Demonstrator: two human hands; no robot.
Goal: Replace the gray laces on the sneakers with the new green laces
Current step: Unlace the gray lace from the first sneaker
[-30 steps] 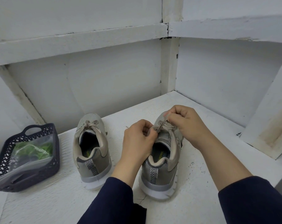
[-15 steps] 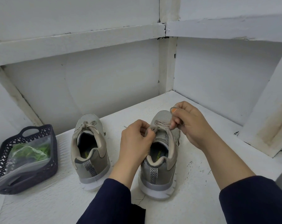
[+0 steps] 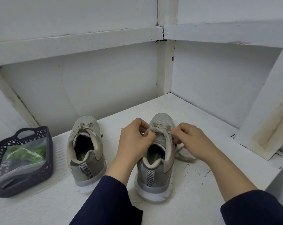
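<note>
Now the left hand (image 3: 134, 142), at nine o'clock of the shoe (image 3: 155, 169), pinches its lace (image 3: 160, 127); the right hand (image 3: 192, 139) pinches it at three.

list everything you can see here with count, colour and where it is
sneakers: 2, grey with white soles, side by side, heels toward the camera; left sneaker, right sneaker
tied lace: 1, gray, on the left sneaker
loosened lace: 1, gray, on the right sneaker, loose end lying on the shelf to its right
basket: 1, dark lattice, far left
plastic bag: 1, clear, in the basket
green laces: bundle, count unclear, inside the bag
shelf: 1, white, under everything
left hand: pinches the loosened lace
right hand: pinches the loosened lace
sleeves: 2, dark navy, bottom edge
</note>
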